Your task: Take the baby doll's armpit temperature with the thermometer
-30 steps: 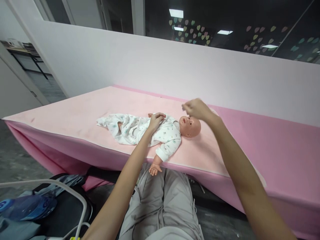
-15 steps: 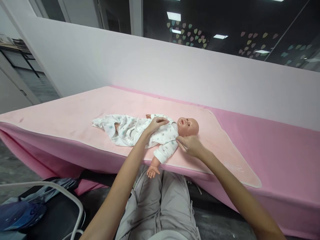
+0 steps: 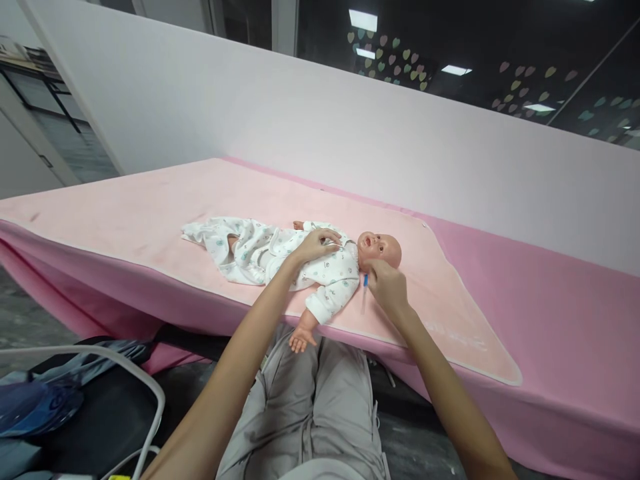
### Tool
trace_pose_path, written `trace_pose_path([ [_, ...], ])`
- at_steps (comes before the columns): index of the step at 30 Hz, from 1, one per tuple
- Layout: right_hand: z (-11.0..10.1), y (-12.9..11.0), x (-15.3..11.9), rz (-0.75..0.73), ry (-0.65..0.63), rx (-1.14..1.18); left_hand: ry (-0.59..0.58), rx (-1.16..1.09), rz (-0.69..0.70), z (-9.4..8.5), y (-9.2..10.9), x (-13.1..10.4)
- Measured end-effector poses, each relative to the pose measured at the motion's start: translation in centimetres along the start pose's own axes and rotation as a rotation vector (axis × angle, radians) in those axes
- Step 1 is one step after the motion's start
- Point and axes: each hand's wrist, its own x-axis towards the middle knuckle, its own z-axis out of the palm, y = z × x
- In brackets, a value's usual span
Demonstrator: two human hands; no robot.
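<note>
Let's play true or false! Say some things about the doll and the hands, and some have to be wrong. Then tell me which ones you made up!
1. The doll lies on a pink mat. True.
2. The left hand is far away from the doll. False: it is at the doll's chest.
3. The right hand is close to the doll's head. True.
4. The doll's clothes are all black. False: they are white with little prints.
5. A small thing with a blue part shows beside the right hand. True.
</note>
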Motion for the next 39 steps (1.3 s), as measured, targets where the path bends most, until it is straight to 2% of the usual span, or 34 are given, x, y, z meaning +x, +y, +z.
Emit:
trace_pose_path([
  [1,0.6,-0.7,1.1,-0.001,0.05,-0.04,-0.019,-0.012,0.004,0.0,0.1,0.0],
  [2,1.5,-1.4,2.3,0.002,0.165,-0.099,-0.033,-0.015,0.002,-0.1,0.1,0.0],
  [4,3.5,-2.6,4.7,-0.057,0.265,-0.154,-0.042,-0.004,-0.009,-0.1,0.1,-0.2],
  [7,6.5,-3.3,7.0,-0.117,0.291,-0.14,-0.017,-0.008,0.003,-0.1,0.0,-0.3],
  [11,8.8,-2.5,7.1,-0.184,0.367,-0.105,-0.016,-0.024,0.001,-0.1,-0.4,-0.2],
  [16,9.0,-1.7,6.2,-0.104,0.4,-0.034,-0.06,-0.11,-0.053,0.2,-0.7,0.0],
  [21,8.9,-1.5,6.4,-0.093,0.342,-0.01,-0.028,-0.119,-0.091,0.2,-0.5,0.1],
  [29,9.0,-1.7,6.3,-0.067,0.378,0.013,-0.014,-0.126,-0.129,0.2,-0.1,-0.1],
  [39,9.5,-1.0,6.7,-0.055,0.359,0.038,-0.04,-0.035,-0.101,0.0,0.6,-0.4],
])
